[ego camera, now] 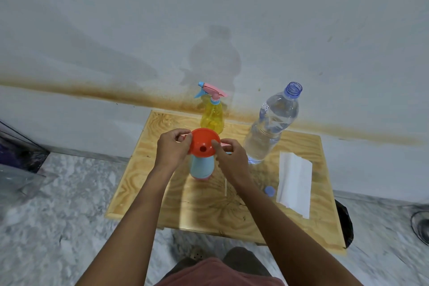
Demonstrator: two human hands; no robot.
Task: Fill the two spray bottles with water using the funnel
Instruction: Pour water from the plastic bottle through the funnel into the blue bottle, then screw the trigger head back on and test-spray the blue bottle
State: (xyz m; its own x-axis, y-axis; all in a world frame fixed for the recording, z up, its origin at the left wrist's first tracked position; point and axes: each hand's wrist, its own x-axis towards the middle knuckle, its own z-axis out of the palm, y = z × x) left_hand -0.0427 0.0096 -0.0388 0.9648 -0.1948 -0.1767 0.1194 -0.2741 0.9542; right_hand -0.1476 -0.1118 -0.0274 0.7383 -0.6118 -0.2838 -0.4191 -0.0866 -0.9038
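Observation:
An orange funnel (204, 140) sits in the neck of a light blue spray bottle (201, 166) with a pink base, which stands upright in the middle of the small wooden table (162, 183). My left hand (173, 148) pinches the funnel's left rim. My right hand (228, 158) touches the right rim with the thumb; a pink part shows behind its fingers, and I cannot tell what it is. A yellow spray bottle (212, 116) with a pink and blue trigger head stands behind, near the wall. An uncapped clear water bottle (270, 125) stands to the right, mostly full.
A blue bottle cap (269, 191) and a folded white tissue (294, 183) lie on the table's right side. A thin white tube (225, 187) lies near the middle. The table stands against a stained wall, with marble floor around it and dark objects at the left edge.

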